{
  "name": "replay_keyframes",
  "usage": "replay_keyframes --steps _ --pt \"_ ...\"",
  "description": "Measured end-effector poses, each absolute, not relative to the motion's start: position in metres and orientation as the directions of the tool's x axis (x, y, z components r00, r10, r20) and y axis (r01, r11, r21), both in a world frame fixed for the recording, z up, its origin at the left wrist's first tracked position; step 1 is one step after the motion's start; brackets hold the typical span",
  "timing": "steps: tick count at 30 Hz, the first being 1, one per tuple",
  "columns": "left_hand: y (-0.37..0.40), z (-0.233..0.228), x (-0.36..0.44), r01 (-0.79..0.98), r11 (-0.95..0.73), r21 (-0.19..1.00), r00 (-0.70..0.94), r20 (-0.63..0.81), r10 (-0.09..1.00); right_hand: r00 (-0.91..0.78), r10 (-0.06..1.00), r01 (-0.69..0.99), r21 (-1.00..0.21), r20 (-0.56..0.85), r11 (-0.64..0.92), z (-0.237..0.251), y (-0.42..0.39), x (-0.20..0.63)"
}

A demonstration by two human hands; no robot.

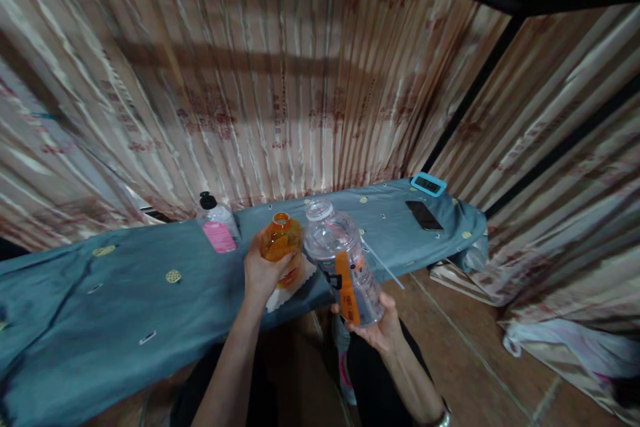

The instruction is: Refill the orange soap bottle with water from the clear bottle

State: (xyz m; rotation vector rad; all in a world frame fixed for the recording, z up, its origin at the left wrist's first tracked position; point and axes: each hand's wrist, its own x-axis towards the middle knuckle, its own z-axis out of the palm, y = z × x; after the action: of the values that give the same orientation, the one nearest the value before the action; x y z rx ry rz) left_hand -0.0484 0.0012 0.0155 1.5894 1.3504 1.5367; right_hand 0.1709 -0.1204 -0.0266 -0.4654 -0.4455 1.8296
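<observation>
My left hand grips a small orange bottle with its mouth uncapped, standing on a white cloth at the table's near edge. My right hand holds a clear plastic bottle by its base, tilted so its capped top leans toward the orange bottle's mouth. The clear bottle carries an orange and black label and looks nearly empty.
A blue-grey cloth covers the narrow table. A pump bottle with a pink label stands at the back. A dark phone and a teal digital device lie far right. A thin white stick lies nearby. Curtains hang behind.
</observation>
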Motion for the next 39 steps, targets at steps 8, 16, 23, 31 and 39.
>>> replay_keyframes --steps 8,16,23,31,39 --pt "-0.007 0.013 -0.049 0.377 -0.33 0.866 -0.211 0.426 0.88 -0.295 0.953 -0.804 -0.52 -0.071 -0.288 -0.024 -0.122 0.165" --pt "-0.01 0.01 -0.048 0.338 -0.307 0.89 -0.167 0.378 0.911 -0.289 0.945 -0.768 -0.552 -0.153 -0.324 -0.025 -0.125 0.168" --pt "-0.009 0.006 -0.049 0.33 -0.355 0.875 -0.165 0.423 0.891 -0.216 0.958 -0.75 -0.596 -0.188 -0.286 -0.02 -0.126 0.168" --pt "-0.008 0.002 -0.048 0.326 -0.405 0.854 -0.146 0.469 0.871 -0.14 0.963 -0.719 -0.645 -0.231 -0.259 -0.006 -0.134 0.17" --pt "-0.009 0.006 -0.049 0.328 -0.409 0.852 -0.113 0.465 0.878 -0.081 0.952 -0.691 -0.672 -0.295 -0.267 0.013 -0.149 0.173"
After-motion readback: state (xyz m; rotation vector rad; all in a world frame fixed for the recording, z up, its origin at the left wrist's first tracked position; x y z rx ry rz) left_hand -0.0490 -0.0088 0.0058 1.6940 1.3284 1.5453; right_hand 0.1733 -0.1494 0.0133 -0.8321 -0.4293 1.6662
